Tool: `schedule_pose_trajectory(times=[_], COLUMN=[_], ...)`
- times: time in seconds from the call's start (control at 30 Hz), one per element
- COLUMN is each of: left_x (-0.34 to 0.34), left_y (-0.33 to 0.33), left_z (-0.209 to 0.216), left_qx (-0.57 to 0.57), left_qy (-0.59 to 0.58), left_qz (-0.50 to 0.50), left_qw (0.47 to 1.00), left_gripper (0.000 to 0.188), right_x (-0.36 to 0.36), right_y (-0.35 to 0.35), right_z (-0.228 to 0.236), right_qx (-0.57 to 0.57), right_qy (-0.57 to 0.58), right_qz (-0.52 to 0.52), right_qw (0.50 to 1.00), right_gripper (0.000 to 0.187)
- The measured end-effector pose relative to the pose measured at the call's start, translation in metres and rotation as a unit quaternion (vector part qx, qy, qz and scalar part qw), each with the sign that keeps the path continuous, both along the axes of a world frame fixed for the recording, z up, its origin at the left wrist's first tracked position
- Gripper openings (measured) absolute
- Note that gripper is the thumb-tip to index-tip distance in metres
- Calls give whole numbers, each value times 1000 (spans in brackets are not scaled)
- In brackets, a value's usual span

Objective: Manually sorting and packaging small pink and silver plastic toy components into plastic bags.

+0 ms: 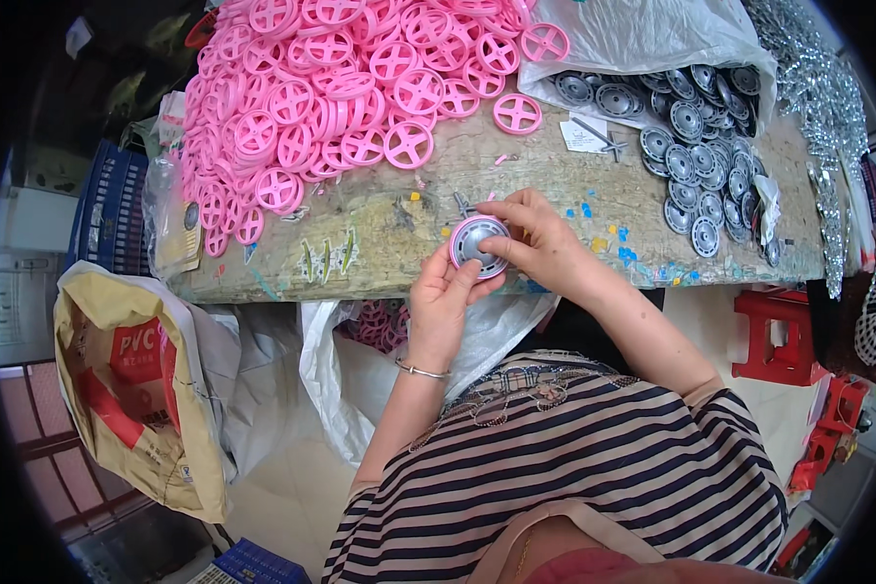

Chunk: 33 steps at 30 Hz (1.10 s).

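Just above the table's front edge, I hold a pink toy wheel with a silver-grey hubcap (473,240) set inside its ring. My left hand (446,294) grips it from below, thumb on its lower face. My right hand (535,240) is closed on its right side, the thumb pressing on the hubcap and the fingers at the upper rim. Beyond it lies a small grey plastic piece (462,202), partly hidden by the hand. A large heap of pink four-spoked wheels (350,88) covers the far left and middle of the table. Loose grey hubcaps (699,175) lie to the right.
A white plastic bag (642,44) lies behind the hubcaps, with silver tinsel (818,107) hanging at the right. Below the table edge, a white sack (336,389) holds pink pieces. An open tan sack (78,302) stands left; a red stool (774,336) stands right.
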<state>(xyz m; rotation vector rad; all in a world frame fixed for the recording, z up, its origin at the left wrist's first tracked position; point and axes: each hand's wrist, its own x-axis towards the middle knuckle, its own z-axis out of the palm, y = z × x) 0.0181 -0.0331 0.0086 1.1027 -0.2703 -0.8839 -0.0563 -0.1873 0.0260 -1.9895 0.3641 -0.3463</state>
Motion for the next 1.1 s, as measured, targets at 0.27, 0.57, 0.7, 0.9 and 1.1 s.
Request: schedule_pose_trajectory(times=[0.27, 0.57, 0.7, 0.9, 1.1], left_x=[-2, 15, 40, 33, 10], left_y=[20, 118, 167, 130, 5], left_z=[-10, -37, -61, -27, 1], left_qx=[22, 218, 466, 338, -54], left_qy=[-42, -178, -400, -215, -34], left_qz=[0, 158, 29, 38, 108], left_qw=[999, 946, 788, 916, 992], left_gripper=[32, 31, 32, 36, 41], right_x=[2, 46, 66, 65, 22], right_y=[15, -47, -108, -99, 0], right_z=[-14, -17, -38, -21, 7], right_qx=[91, -96, -263, -258, -168], right_qy=[39, 24, -25, -35, -118], right_qz=[37, -40, -115, -43, 129], right_qw=[994, 994, 957, 965, 970], right_gripper=[21, 23, 25, 16, 17])
